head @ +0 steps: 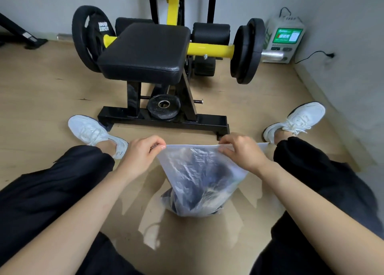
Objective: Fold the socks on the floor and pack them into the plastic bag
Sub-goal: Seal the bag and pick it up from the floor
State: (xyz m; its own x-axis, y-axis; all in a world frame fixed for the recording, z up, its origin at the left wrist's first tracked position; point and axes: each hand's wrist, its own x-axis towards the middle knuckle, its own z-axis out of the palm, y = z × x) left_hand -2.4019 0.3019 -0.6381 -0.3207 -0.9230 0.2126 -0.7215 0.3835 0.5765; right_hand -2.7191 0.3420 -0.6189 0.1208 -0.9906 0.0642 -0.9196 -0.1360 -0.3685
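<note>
A clear plastic bag (pixel 199 170) hangs between my knees, its bottom resting on the wooden floor. Dark socks (pixel 197 193) fill its lower part, seen through the film. My left hand (pixel 143 156) pinches the bag's top edge at the left corner. My right hand (pixel 239 152) pinches the same edge toward the right, and the top strip is stretched flat between both hands. No loose socks show on the floor.
A black and yellow weight machine (pixel 145 52) with a padded seat stands just beyond the bag, its base bar (pixel 166 123) close to my hands. My white shoes (pixel 93 133) (pixel 295 121) and black trouser legs flank the bag. A white device (pixel 284 40) sits by the right wall.
</note>
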